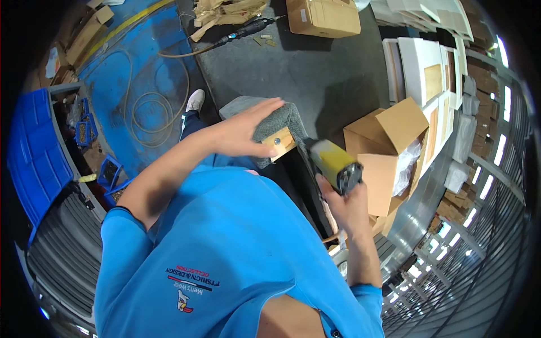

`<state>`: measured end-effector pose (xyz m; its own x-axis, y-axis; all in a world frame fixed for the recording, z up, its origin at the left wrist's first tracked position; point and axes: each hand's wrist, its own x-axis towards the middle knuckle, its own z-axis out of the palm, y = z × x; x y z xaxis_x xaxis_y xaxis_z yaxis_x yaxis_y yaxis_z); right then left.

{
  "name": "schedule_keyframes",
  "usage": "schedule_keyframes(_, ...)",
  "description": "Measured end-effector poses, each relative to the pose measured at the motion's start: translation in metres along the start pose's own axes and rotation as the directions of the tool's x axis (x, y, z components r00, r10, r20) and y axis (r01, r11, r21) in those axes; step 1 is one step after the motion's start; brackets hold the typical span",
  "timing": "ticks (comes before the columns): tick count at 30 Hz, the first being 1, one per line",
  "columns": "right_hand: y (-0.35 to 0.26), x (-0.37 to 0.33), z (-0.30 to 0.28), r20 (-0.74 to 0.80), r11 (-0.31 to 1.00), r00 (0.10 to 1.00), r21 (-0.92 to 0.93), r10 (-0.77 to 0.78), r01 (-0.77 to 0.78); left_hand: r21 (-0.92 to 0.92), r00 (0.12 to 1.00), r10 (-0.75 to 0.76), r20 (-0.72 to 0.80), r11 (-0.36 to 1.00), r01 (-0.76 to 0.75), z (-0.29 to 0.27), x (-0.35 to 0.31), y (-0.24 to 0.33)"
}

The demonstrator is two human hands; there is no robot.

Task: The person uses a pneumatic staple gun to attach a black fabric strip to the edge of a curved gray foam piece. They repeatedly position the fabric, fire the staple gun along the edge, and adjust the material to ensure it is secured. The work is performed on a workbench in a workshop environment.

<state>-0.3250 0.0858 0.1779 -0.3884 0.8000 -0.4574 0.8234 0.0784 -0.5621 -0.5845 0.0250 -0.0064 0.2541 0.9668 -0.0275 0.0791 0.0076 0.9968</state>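
My left hand (242,130) lies on a piece covered in grey fabric (290,119), its fingers stretched out and its thumb apart. The thumb tip reaches the edge of a small pale wooden block (282,144), which has a round metal fitting in it and sits at the end of the grey piece. My right hand (349,205) is closed round a yellow and black air staple gun (333,160). The gun's far end is close to the grey fabric's edge, right of the block; whether it touches cannot be made out.
An opened cardboard box (369,141) with clear plastic inside stands at the right. A closed carton (324,17) and a black power tool (248,29) lie on the far floor. A coiled hose (152,112) rests on blue flooring. Blue bins (85,129) stand left.
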Motion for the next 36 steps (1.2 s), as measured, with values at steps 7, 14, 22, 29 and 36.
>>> schedule_keyframes(7, 0.100, -0.097, 0.065, -0.338, 0.923, 0.941, -0.368, -0.018, -0.114, -0.043, 0.987, -0.091, -0.133, 0.995, 0.086, 0.013, -0.048, -0.001)
schedule_keyframes(14, 0.083, -0.102, 0.040, -0.233, 0.869, 0.970, -0.492, -0.075, -0.051, 0.078, 0.980, -0.053, -0.191, 0.995, 0.069, 0.011, -0.049, 0.006)
schedule_keyframes(22, -0.019, 0.060, 0.091, -0.047, 0.546, 0.579, -0.402, -0.814, 0.735, 0.121, 0.921, 0.007, -0.389, 0.992, 0.043, 0.034, -0.046, -0.007)
schedule_keyframes(29, 0.004, 0.092, 0.102, 0.098, 0.342, 0.416, -0.419, -0.904, 0.841, 0.157, 0.910, 0.110, -0.400, 0.986, -0.050, 0.038, -0.051, -0.006)
schedule_keyframes(36, 0.009, 0.083, 0.102, 0.182, 0.270, 0.394, -0.477, -0.901, 0.837, -0.242, 0.968, -0.173, -0.181, 0.962, 0.127, 0.027, -0.045, -0.025)
